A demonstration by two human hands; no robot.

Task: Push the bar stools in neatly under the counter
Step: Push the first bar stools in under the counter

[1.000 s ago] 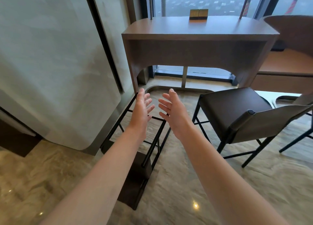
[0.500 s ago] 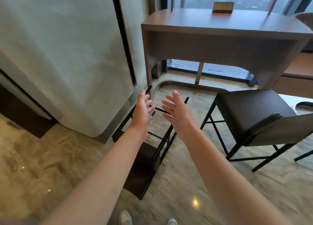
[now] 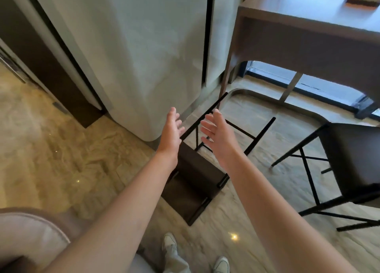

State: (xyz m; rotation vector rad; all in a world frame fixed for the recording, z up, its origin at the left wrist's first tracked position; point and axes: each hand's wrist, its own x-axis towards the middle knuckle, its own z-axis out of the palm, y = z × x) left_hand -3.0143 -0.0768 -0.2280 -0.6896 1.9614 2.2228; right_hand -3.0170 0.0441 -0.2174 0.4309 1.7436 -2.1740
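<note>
Two hands, left hand (image 3: 171, 128) and right hand (image 3: 218, 131), open and empty above the tipped-over bar stool (image 3: 195, 169); looks rigid, fairly light, I'd grab the metal legs.

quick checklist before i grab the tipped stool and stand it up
1. Left hand free: ok, open, holding nothing.
2. Right hand free: ok, open, holding nothing.
3. Fallen stool within reach: ok, lying on its side just below both hands.
4. Room to stand it up: cannot tell, the upright stool stands close on the right.
5. Space under the counter: ok, the opening looks unblocked.
6. Feet clear: ok, the shoes are behind the stool.
</note>
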